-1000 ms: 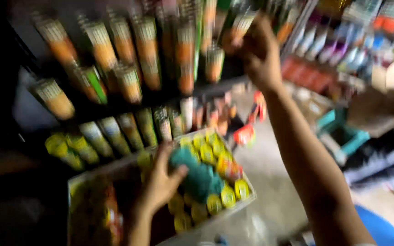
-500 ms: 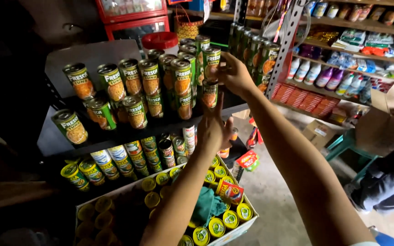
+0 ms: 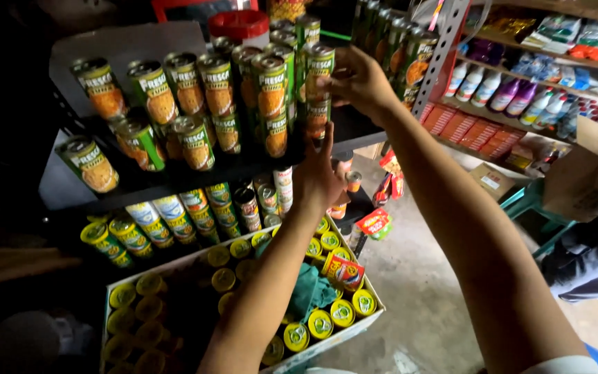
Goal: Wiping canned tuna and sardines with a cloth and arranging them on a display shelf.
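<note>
Dim shop shelf (image 3: 174, 181) of tins; right hand (image 3: 358, 83) grips top can (image 3: 318, 66), left hand (image 3: 320, 176) steadies lower can (image 3: 318, 118).

**Cans, box and bottles around the rack**

Tall cans (image 3: 217, 93) with green-and-orange labels crowd the dark upper shelf; the right hand (image 3: 358, 82) grips the top can (image 3: 318, 66) at the row's end, and the left hand (image 3: 320, 173) touches the lower can (image 3: 318, 118) beneath it. More green-labelled cans line the lower shelf (image 3: 174, 218). Below, an open cardboard box (image 3: 372, 320) holds yellow-lidded cans. Far right, pale bottles (image 3: 500, 90) stand in a row beside a brown carton (image 3: 583, 181).
</note>
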